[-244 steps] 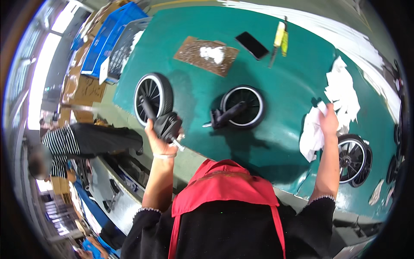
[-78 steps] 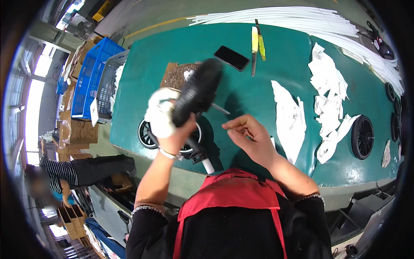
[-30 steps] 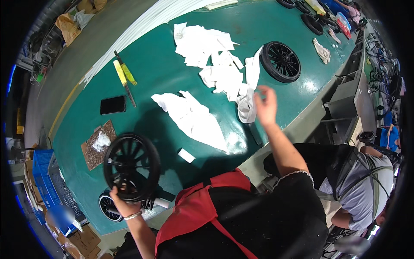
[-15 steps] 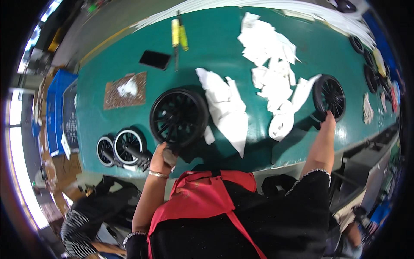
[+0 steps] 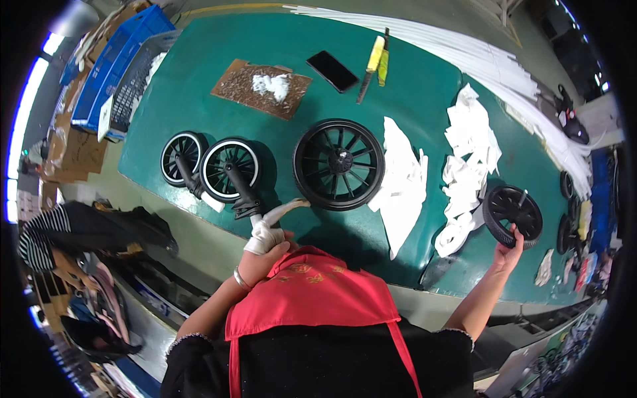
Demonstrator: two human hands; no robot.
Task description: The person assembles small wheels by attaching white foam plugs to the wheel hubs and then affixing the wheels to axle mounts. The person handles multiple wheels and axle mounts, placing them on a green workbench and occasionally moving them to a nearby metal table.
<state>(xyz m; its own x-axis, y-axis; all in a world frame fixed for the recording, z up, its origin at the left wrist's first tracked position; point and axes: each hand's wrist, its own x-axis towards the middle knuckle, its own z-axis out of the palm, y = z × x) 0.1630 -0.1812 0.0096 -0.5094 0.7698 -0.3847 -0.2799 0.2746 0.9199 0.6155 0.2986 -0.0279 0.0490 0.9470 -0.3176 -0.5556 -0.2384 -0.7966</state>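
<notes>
My left hand [image 5: 260, 264] is closed around a white rag [image 5: 267, 235], whose loose end sticks out to the right. Just beyond it lie two small white-rimmed wheels on black fork legs, the nearer wheel [image 5: 229, 170] and the farther wheel [image 5: 180, 159]. A large black spoked wheel [image 5: 307, 178] lies flat on the green table, apart from that hand. On the right, my right hand [image 5: 509, 251] grips the near rim of a smaller black wheel [image 5: 491, 219], tilted, with a metal axle sticking up from its hub.
White cloth pieces [image 5: 403, 189] lie beside the large wheel, with a longer heap [image 5: 468, 159] farther right. Toward the back are a phone [image 5: 332, 71], yellow-handled tools [image 5: 377, 56] and brown cardboard [image 5: 229, 89] with white scraps. Blue crates [image 5: 119, 66] stand left. Long white tubes [image 5: 464, 60] line the far edge.
My view has swung left. My left hand with the rag has come away from the large wheel's near rim. The right hand's wheel is now tilted, its axle pointing up.
</notes>
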